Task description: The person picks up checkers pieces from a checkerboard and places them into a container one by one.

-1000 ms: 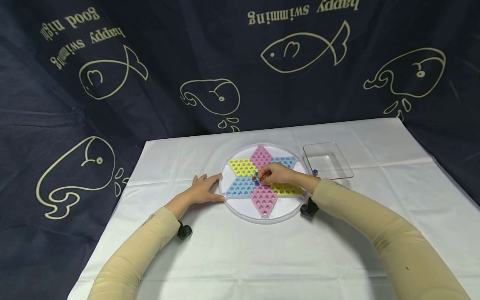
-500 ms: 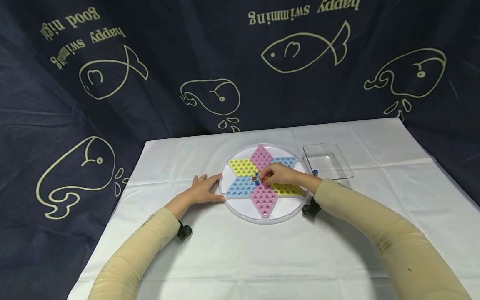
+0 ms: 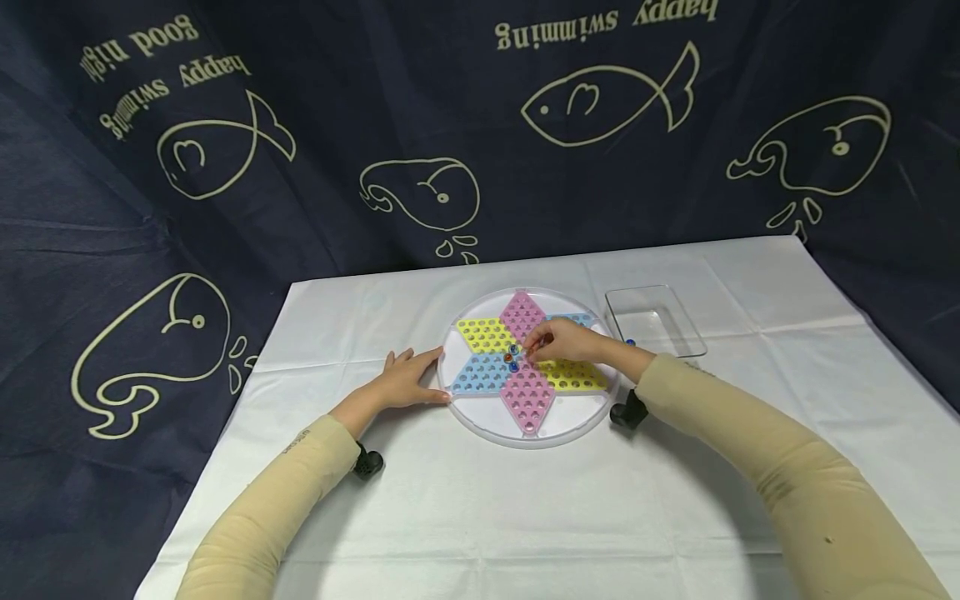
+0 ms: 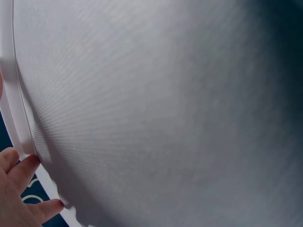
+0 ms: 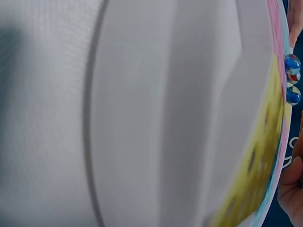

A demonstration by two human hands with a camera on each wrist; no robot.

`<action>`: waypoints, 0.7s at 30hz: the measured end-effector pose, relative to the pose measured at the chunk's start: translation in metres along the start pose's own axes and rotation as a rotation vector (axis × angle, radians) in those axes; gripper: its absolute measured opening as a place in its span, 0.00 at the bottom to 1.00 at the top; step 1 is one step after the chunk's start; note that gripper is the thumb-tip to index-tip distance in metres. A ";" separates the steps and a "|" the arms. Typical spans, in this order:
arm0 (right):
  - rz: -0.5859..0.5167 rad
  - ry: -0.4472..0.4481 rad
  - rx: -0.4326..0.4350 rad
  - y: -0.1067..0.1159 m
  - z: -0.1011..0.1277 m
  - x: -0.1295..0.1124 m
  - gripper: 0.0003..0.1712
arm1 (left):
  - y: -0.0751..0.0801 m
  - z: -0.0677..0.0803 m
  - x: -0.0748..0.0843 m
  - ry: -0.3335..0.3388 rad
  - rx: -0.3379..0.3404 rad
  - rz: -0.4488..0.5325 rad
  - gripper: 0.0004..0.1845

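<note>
Marbles (image 3: pixel 512 357) sit clustered at the centre of the round star-patterned board (image 3: pixel 480 417), just beyond the fingertips of my right hand (image 3: pixel 567 341). From the head view I see that hand hovering over the board with its fingers curled and thumb and forefinger drawn together at the tips, right beside the cluster; whether a marble is pinched between them is too small for me to tell. In the right wrist view 3 marbles (image 5: pixel 292 78) show in a row at the far edge of the board (image 5: pixel 199 113), blue and red-streaked, with my fingers (image 5: pixel 291 189) close by at the frame edge.

My left hand (image 3: pixel 405 380) lies flat on the white tablecloth (image 3: pixel 480 517), fingers straight and slightly spread, their tips touching the board's outer rim on its left side. The left wrist view shows those fingertips (image 4: pixel 28 165) against the white rim (image 4: pixel 14 109).

To the right of my right hand, just past the board, stands a clear plastic tray (image 3: pixel 675 310) with 1 small blue marble (image 3: pixel 631 342) near its closest corner. Behind the table hangs a dark curtain (image 3: pixel 315 125) printed with fish and whales.
</note>
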State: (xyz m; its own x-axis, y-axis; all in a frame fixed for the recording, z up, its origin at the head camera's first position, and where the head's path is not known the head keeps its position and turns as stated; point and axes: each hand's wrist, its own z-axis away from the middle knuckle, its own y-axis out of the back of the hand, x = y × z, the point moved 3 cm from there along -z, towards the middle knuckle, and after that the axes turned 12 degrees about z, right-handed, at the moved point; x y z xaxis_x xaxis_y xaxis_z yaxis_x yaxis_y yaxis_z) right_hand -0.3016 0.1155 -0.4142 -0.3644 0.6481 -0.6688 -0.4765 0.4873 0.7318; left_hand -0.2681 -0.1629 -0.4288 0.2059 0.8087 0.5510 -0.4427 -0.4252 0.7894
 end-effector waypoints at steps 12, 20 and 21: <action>0.002 -0.006 0.028 0.018 0.004 0.000 0.13 | -0.001 0.001 0.000 -0.004 0.012 -0.010 0.49; 0.015 -0.036 0.052 0.028 0.007 0.002 0.14 | 0.000 0.001 0.001 -0.003 0.010 -0.014 0.48; 0.014 -0.038 0.054 0.030 0.008 0.001 0.15 | 0.000 0.001 0.001 -0.003 0.009 -0.013 0.48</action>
State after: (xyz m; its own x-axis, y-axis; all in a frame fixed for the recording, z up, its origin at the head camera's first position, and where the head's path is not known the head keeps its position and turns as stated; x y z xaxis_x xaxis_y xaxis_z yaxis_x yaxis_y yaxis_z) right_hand -0.3100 0.1355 -0.3923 -0.3397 0.6761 -0.6538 -0.4270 0.5085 0.7477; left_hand -0.2673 -0.1625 -0.4282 0.2142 0.8130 0.5414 -0.4323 -0.4181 0.7989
